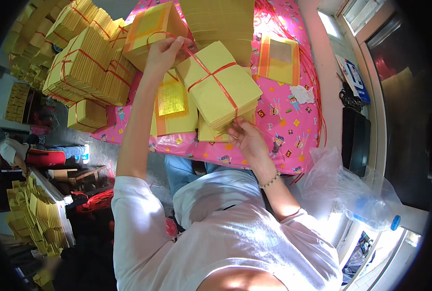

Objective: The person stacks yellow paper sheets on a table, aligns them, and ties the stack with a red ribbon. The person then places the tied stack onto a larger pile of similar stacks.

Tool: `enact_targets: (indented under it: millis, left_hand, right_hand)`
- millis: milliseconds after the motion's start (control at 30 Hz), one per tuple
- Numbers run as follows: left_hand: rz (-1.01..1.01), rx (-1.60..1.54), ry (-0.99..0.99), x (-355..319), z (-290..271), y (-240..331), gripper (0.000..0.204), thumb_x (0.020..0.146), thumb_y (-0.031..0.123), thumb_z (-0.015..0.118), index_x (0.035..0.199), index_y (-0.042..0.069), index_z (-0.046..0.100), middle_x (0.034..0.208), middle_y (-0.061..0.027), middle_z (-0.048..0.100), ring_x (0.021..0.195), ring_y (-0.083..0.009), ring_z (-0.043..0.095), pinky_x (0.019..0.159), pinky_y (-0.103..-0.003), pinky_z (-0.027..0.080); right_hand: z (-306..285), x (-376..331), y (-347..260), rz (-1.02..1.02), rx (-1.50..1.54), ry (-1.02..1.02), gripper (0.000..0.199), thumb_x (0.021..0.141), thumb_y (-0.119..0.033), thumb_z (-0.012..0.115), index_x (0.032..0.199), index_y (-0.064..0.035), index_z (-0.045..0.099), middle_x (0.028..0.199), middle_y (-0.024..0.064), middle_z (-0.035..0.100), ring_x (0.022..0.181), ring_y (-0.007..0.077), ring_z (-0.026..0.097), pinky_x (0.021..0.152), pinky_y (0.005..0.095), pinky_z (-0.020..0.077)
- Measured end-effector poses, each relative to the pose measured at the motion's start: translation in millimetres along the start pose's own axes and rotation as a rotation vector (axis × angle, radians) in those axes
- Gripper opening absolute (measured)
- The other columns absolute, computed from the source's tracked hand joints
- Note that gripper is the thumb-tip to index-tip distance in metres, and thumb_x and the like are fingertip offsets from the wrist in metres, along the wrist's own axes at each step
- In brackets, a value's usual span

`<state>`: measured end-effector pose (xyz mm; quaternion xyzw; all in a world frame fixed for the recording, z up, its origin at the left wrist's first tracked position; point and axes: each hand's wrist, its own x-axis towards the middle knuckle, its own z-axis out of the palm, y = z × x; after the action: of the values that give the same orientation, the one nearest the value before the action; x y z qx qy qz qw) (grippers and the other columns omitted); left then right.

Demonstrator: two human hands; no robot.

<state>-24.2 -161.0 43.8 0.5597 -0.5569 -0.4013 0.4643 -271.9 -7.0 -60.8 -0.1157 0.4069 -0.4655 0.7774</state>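
A bundle of yellow paper (221,85) lies tilted in front of me, with red ribbon (211,73) crossing on its top face. My left hand (163,56) is beyond its far left corner, fingers pinched on a loop of the ribbon. At the near edge of the bundle my right hand (249,141) has its thumb and fingers closed where the ribbon comes down the side; the fingertips are partly hidden. Under and beside the bundle are loose yellow sheets with a shiny gold square (171,99). A yellow stack with orange bands (150,31) stands by my left hand.
A pink patterned cloth (279,123) covers the table. Tied yellow bundles (82,63) are piled at the left. One orange-banded stack (278,58) and red ribbons (315,92) lie right. A plastic bag (332,182) hangs by the near right corner. Another person (14,150) sits far left.
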Motion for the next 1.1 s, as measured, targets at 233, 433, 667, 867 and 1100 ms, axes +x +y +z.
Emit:
enact_targets:
  millis: [233, 433, 667, 867, 1100]
  left_hand:
    - [-0.442, 0.347, -0.307, 37, 9, -14, 0.045, 0.088, 0.033, 0.060, 0.116, -0.002, 0.059, 0.109, -0.0120, 0.064, 0.097, -0.0166, 0.061, 0.084, -0.031, 0.048]
    - [-0.365, 0.431, -0.179, 28, 10, -23, 0.046, 0.088, 0.037, 0.056, 0.120, 0.004, 0.059, 0.110, -0.0111, 0.064, 0.105, -0.0196, 0.057, 0.088, -0.034, 0.044]
    - [-0.352, 0.067, -0.236, -9, -7, -2, 0.035, 0.095, 0.020, 0.051, 0.123, -0.001, 0.053, 0.112, -0.0065, 0.062, 0.096, -0.0119, 0.061, 0.080, -0.026, 0.050]
    - [-0.020, -0.425, -0.053, -55, -9, -35, 0.031, 0.098, 0.017, 0.046, 0.124, 0.002, 0.052, 0.107, -0.0012, 0.063, 0.094, -0.0072, 0.058, 0.081, -0.022, 0.047]
    - [0.005, -0.639, 0.193, -98, 40, -107, 0.030, 0.099, 0.020, 0.044, 0.120, 0.002, 0.055, 0.107, -0.0013, 0.062, 0.096, -0.0067, 0.057, 0.081, -0.022, 0.046]
  right_hand:
    - [6, -5, -9, -0.008, -0.107, -0.045, 0.020, 0.091, -0.021, 0.059, 0.104, -0.0064, 0.061, 0.102, 0.0066, 0.064, 0.085, 0.0173, 0.066, 0.073, 0.0304, 0.0529]
    - [13, -9, -13, -0.078, -0.181, -0.057, 0.019, 0.091, -0.021, 0.060, 0.101, -0.0048, 0.061, 0.097, 0.0101, 0.066, 0.081, 0.0177, 0.067, 0.070, 0.0292, 0.0562]
    - [23, -15, -18, -0.194, -0.289, -0.036, 0.020, 0.090, -0.019, 0.062, 0.097, -0.0004, 0.063, 0.088, 0.0115, 0.068, 0.074, 0.0164, 0.067, 0.064, 0.0266, 0.0560]
    - [35, -14, -59, -0.575, -0.532, -0.047, 0.014, 0.090, -0.012, 0.062, 0.093, 0.0016, 0.063, 0.082, 0.0088, 0.068, 0.070, 0.0129, 0.066, 0.064, 0.0242, 0.0536]
    - [-22, 35, -50, -0.643, -0.706, -0.108, 0.010, 0.091, -0.008, 0.059, 0.095, -0.0001, 0.062, 0.087, 0.0048, 0.066, 0.079, 0.0112, 0.065, 0.069, 0.0230, 0.0524]
